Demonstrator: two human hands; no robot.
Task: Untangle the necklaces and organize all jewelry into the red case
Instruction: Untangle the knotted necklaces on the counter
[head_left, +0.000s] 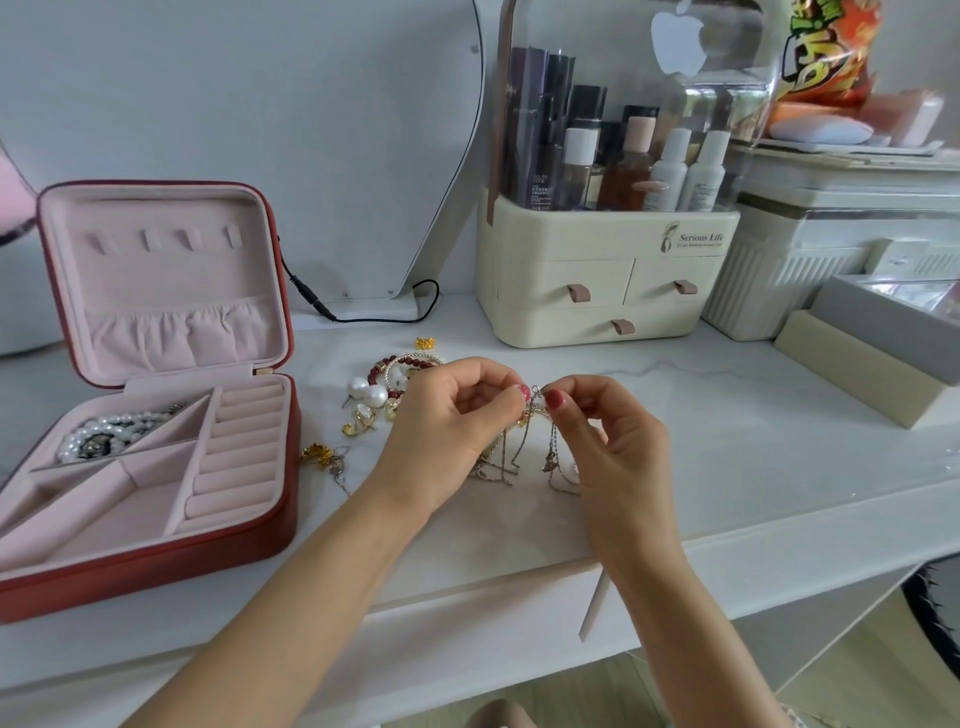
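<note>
Tangled necklaces (524, 447) up over the desk (727, 467), pinched by left hand (447, 436) and right hand (608, 441) fingertips. Looked light, floppy, snaggy, so best gripped right by the knot.

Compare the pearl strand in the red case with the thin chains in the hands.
The pearl strand is bulky and white, lying coiled in a case compartment; the thin chains are fine and metallic, tangled, dangling from both pinching hands (left hand, right hand). Both are necklaces.

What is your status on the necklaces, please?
Both hands, left and right, pinching tangled chains. Pearls in red case. Loose jewelry still out.
</note>
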